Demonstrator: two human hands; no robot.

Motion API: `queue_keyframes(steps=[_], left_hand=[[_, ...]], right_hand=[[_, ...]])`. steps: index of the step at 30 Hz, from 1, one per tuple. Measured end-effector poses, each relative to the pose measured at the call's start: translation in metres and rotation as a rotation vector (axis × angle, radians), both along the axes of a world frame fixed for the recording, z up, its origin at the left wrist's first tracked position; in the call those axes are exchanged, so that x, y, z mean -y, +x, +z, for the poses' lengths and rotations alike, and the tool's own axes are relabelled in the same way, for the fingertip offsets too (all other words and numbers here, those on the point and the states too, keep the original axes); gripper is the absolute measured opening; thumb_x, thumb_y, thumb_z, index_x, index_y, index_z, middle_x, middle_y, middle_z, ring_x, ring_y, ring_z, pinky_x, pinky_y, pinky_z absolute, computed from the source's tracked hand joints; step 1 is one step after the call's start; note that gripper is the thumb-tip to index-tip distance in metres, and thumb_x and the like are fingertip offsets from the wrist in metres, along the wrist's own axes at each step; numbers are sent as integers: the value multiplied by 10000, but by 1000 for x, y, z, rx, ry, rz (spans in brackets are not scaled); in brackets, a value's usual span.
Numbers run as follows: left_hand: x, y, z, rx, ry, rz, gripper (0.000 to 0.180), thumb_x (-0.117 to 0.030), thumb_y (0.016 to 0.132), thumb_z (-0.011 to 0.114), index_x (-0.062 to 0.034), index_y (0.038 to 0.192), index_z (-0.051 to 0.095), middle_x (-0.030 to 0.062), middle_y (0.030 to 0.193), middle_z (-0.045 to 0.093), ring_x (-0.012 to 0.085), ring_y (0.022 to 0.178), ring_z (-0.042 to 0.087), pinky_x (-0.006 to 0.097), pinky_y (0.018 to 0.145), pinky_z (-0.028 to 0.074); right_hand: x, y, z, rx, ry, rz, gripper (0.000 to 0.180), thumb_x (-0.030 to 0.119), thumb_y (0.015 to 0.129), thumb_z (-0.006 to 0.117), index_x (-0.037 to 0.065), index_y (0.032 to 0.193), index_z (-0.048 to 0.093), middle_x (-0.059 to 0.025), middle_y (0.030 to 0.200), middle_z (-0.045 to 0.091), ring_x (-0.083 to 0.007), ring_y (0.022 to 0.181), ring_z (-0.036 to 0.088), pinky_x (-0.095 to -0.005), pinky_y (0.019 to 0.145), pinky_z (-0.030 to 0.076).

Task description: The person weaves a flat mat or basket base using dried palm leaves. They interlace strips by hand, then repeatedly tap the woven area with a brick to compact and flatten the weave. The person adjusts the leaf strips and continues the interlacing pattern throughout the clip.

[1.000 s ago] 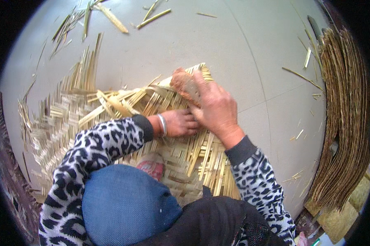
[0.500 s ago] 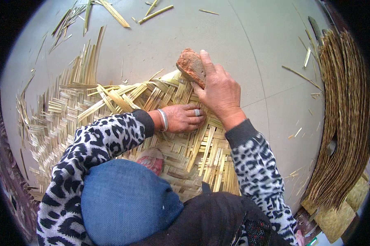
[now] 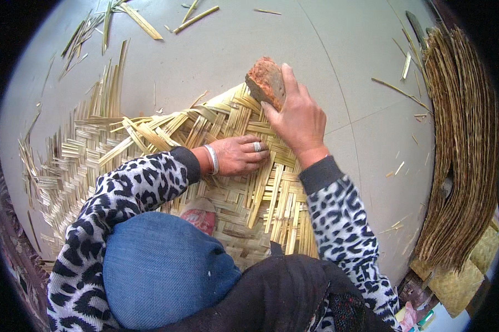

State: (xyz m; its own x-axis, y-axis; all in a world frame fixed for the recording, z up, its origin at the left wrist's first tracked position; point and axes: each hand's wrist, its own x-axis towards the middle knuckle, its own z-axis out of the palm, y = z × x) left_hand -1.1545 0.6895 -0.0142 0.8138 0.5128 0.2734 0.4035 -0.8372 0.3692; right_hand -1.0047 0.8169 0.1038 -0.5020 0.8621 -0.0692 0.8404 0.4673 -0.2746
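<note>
A mat woven from flat, pale yellow strips (image 3: 221,130) lies on the floor, with loose strip ends sticking out along its left side. My right hand (image 3: 300,117) grips a rough, reddish-brown piece of brick (image 3: 266,82) at the mat's far right corner. The brick's lower edge is at the weave; whether it presses on it I cannot tell. Flat on the mat, just left of the brick, rests my left hand (image 3: 239,156), fingers stretched out and holding nothing. It wears a ring and a bracelet. My shoe (image 3: 199,216) stands on the mat.
To the right is a tall bundle of brown, ridged stalks or sheets (image 3: 462,144), with small woven pieces (image 3: 454,288) below it. Cut strips (image 3: 141,21) lie scattered over the tiled floor (image 3: 216,44) at the back. My denim-covered knee (image 3: 166,271) fills the near left.
The brick has turned a little in my right hand, and its near end has come closer to the mat's corner. My left hand stays flat. The whole view has shifted slightly.
</note>
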Motion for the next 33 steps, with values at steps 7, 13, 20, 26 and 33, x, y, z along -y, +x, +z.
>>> queue_keyframes(steps=[7,13,20,26,33], left_hand=[[1,1,-4,-29,33,17,372,-241,865,578,-88,1185,690,142,1469,555,330,1406,491,516,1205,369],[-4,-1,0,-59,23,-15,416,-246,867,575,-81,1235,677,144,1469,555,327,1383,505,512,1195,378],[-2,1,6,-82,80,23,422,-230,879,564,-91,1268,652,111,1399,590,281,1330,541,488,1175,399],[1,-6,2,-160,-85,-12,427,-248,874,602,-131,1282,642,79,1361,618,277,1332,541,496,1175,387],[-1,8,7,-334,-280,96,295,-218,878,603,-112,1132,708,92,1264,658,289,1212,601,453,1087,453]], right_hand=[[0,49,37,-384,194,23,929,320,789,855,98,1563,392,-144,1045,702,-312,833,742,-407,683,613],[37,48,7,-40,86,-5,944,301,780,864,125,1574,386,-125,945,655,-298,806,712,-403,672,610],[24,50,27,-332,65,30,923,312,797,868,124,1567,395,-156,1172,706,-294,921,756,-398,719,620],[29,9,-3,-92,85,153,876,303,768,837,176,1540,445,-106,924,626,-294,797,701,-415,673,584],[40,22,-33,-274,182,109,783,230,756,792,183,1485,510,-104,933,633,-291,812,706,-420,711,569]])
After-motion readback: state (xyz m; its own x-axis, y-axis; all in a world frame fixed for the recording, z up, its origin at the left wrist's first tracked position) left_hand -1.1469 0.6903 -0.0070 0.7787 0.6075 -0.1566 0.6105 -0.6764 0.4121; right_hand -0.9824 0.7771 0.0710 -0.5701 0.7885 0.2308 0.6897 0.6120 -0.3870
